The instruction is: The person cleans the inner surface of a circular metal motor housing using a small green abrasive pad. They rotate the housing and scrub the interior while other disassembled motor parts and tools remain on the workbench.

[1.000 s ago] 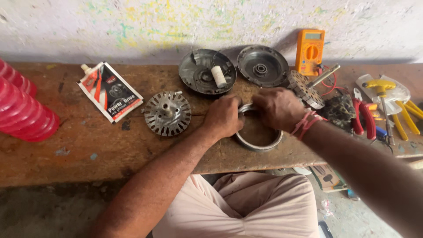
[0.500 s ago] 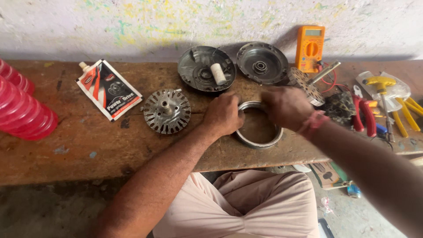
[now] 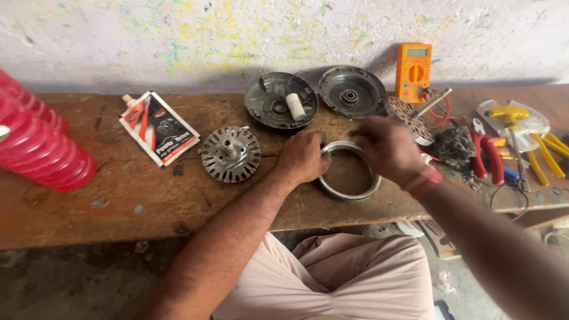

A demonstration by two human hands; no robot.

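Observation:
A round metal ring (image 3: 348,192) lies flat on the worn wooden bench (image 3: 118,201). My left hand (image 3: 303,156) is curled against the ring's left rim, holding it. Over the ring's upper right side hovers my right hand (image 3: 388,147), blurred, with its fingers loosely spread and nothing seen in it. A finned metal rotor disc (image 3: 230,153) sits just left of my left hand. Behind the ring lie two dark round motor covers: one (image 3: 278,102) has a small white spool (image 3: 295,106) in it, the other (image 3: 352,90) holds nothing.
An orange multimeter (image 3: 413,72) leans on the wall at the back. A perforated disc with a shaft (image 3: 410,118), red-handled pliers (image 3: 487,155) and yellow tools (image 3: 521,127) crowd the right end. A glue packet (image 3: 159,127) and red ribbed plastic (image 3: 35,148) lie at the left.
My right hand has lifted off the ring and moved up and to the right. The left hand has stayed on the ring's left rim.

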